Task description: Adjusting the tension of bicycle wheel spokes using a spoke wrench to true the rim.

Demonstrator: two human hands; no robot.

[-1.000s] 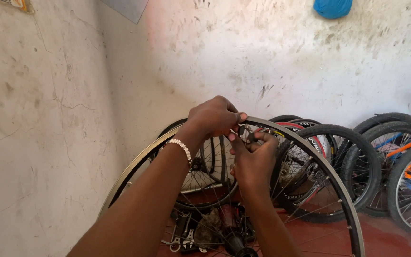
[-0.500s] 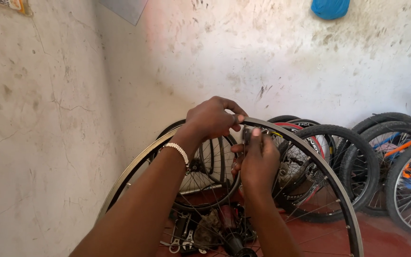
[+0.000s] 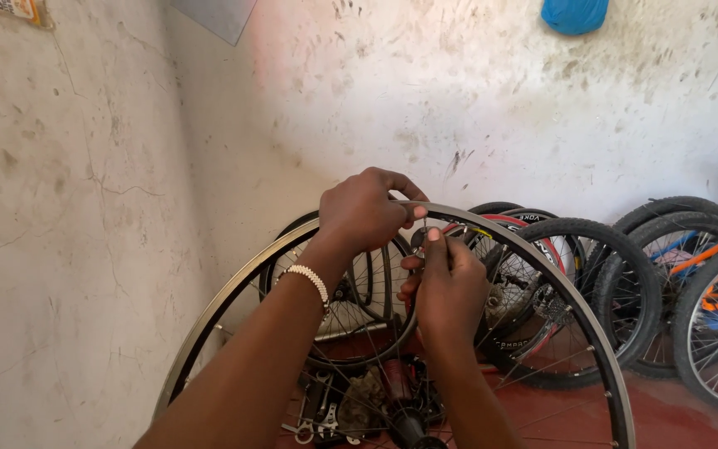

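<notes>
Metal rim [image 3: 542, 274] – both hands [image 3: 409, 249] unmoved at top, view shifted slightly

One view only, from a camera worn on the person's head. It looks forward and slightly down, along both forearms, toward the corner where two pale plastered walls [image 3: 85, 208] meet. The left hand [image 3: 365, 212] and right hand [image 3: 449, 287] sit near centre frame, close to the lens, at the top of a bare wheel rim [image 3: 579, 324]. Bicycle wheels [image 3: 592, 291] leaning on the far wall lie further off, to the right. No second view exists, so nothing is shared between views.
</notes>
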